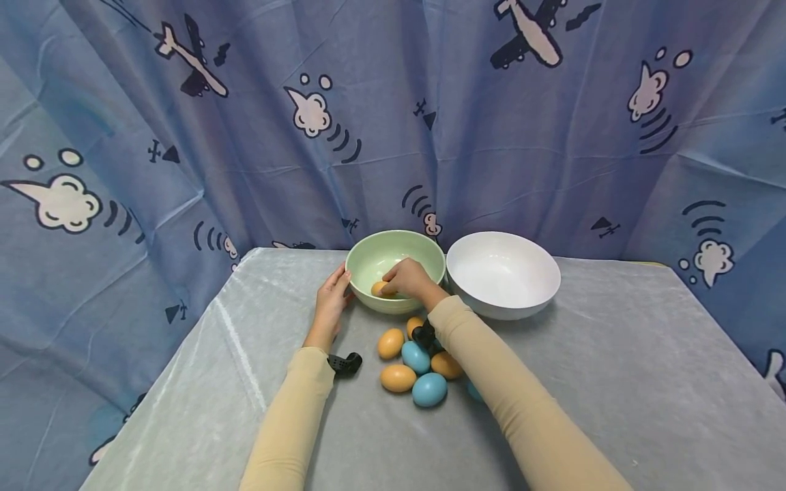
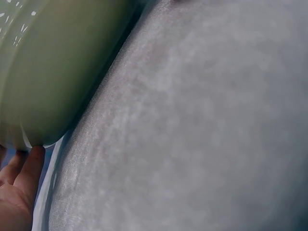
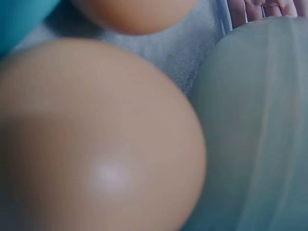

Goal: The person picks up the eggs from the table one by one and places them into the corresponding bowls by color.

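Inside the light green bowl [image 1: 396, 242], my right hand [image 1: 410, 278] reaches down with its fingers curled over an orange egg [image 1: 379, 289]. My left hand [image 1: 332, 296] is at the bowl's left side. In the left wrist view its fingertips touch the outer wall of the green bowl [image 2: 57, 72]. Several eggs lie grouped before the bowl, among them an orange egg [image 1: 398, 378] and a blue egg [image 1: 430, 389]. The right forearm partly covers some of them. Up close in the right wrist view, an orange egg [image 3: 106, 139] stands beside the bowl's wall [image 3: 250, 120].
A white bowl [image 1: 503, 269] stands right beside the green one on the right. A grey cloth covers the table [image 1: 638, 382]. Behind its back edge hangs a blue curtain [image 1: 381, 184] printed with planes and clouds.
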A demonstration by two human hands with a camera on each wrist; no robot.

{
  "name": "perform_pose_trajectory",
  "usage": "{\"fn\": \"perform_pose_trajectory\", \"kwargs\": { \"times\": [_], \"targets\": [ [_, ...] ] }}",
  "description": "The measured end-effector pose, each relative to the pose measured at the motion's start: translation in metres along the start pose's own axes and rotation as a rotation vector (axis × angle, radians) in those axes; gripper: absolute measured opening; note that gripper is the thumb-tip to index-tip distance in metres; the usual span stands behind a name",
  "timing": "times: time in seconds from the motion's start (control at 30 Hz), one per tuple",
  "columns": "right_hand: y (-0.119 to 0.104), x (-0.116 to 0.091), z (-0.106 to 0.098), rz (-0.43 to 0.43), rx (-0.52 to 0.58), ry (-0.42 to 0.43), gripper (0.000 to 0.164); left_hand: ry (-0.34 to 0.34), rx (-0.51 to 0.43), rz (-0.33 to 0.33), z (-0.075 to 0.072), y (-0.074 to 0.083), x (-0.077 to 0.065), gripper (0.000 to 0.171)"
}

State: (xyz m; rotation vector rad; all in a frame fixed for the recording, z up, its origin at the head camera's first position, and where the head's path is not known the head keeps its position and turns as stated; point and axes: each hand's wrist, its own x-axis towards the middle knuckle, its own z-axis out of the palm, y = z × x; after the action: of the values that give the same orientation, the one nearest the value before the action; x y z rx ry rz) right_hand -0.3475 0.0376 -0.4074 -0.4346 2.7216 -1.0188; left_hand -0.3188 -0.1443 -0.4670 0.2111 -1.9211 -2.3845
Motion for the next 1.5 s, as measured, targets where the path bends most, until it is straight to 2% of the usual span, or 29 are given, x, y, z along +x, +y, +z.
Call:
{"fn": "perform_pose_trajectory", "kwargs": {
  "times": [0.27,0.47,0.63,0.8,0.87,1.07,1.23,1.37,1.5],
  "targets": [
    [0.003,0.004,0.001,0.006,-0.028,-0.028,0.036,0.02,0.011,-0.025,0.001,-0.001,-0.001,0.048],
    [0.006,0.007,-0.001,0.008,0.044,-0.017,0.037,0.02,0.002,-0.018,0.001,-0.001,0.0,0.047],
    [0.004,0.002,-0.003,0.037,0.164,0.039,0.036,0.021,-0.011,-0.008,0.001,0.0,0.0,0.047],
    [0.005,-0.004,-0.006,0.025,0.239,0.134,0.032,0.018,-0.01,-0.01,0.003,0.001,-0.001,0.048],
    [0.005,-0.006,-0.008,0.02,0.303,0.149,0.032,0.016,-0.015,-0.005,0.003,0.001,-0.002,0.048],
    [0.006,-0.022,-0.021,0.026,0.584,0.108,0.038,0.018,-0.007,-0.014,0.001,0.001,-0.001,0.047],
    [0.008,-0.04,-0.034,0.037,0.697,0.095,0.04,0.02,-0.013,-0.004,-0.001,0.001,-0.001,0.047],
    [0.011,-0.054,-0.043,0.032,0.692,0.117,0.038,0.009,-0.007,0.002,-0.001,0.001,-0.002,0.047],
    [0.016,-0.07,-0.052,0.028,0.573,0.119,0.039,-0.001,-0.007,0.004,-0.001,0.001,-0.002,0.048]
  ]
}}
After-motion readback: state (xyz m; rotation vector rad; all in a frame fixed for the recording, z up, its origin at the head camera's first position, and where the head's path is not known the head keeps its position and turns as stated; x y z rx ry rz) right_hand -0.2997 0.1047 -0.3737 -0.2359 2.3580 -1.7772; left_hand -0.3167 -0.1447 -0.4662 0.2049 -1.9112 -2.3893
